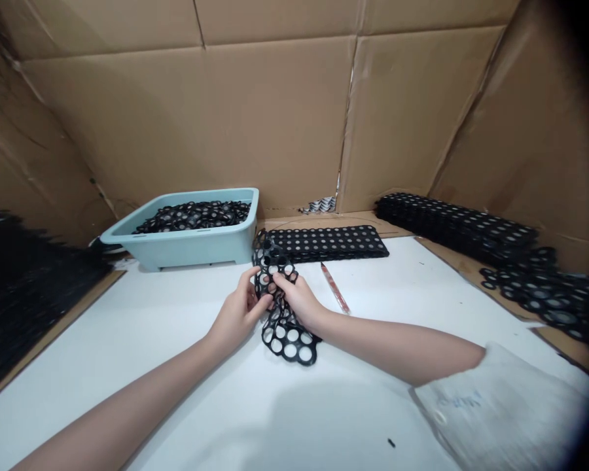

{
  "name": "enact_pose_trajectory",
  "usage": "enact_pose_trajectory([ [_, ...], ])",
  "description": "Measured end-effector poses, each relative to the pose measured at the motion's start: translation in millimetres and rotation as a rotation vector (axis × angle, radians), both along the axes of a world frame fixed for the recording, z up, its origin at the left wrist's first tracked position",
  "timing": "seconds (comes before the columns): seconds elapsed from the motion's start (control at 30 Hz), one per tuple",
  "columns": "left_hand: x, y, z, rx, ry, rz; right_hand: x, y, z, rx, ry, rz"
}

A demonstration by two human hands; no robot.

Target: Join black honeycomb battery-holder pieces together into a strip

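A limp black sheet full of round holes [290,343] hangs bunched between my hands over the white table. My left hand [238,307] pinches its left edge between thumb and fingers. From the right, my right hand [299,297] grips the same sheet, thumb on top and the other fingers partly hidden behind it. The sheet's lower end spreads towards me, and its upper end touches a flat stack of black perforated sheets [328,243].
A light blue tub [201,248] of black rings stands at the back left. A red-and-white pen-like tool [336,288] lies right of my hands. More perforated sheets [456,222] are piled at the right. Dark material [19,294] fills the left edge; cardboard walls [275,118] surround the table.
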State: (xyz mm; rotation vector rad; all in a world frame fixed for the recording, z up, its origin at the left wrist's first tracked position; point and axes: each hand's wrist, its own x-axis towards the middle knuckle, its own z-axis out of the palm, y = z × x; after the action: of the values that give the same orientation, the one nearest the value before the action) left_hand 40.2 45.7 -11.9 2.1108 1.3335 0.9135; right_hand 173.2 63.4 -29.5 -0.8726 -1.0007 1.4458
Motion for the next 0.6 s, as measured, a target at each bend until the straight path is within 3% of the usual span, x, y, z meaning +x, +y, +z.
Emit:
enact_pose_trajectory([
  [0.3, 0.2, -2.1, -2.9, 0.081, -0.044, 0.026, 0.8, -0.9, 5.2, 0.068, -0.027, 0.049],
  [0.6, -2.0, -3.5, -0.4, 0.003, 0.06, 0.05, 2.8, -4.6, 6.4, 0.135, -0.192, 0.067],
])
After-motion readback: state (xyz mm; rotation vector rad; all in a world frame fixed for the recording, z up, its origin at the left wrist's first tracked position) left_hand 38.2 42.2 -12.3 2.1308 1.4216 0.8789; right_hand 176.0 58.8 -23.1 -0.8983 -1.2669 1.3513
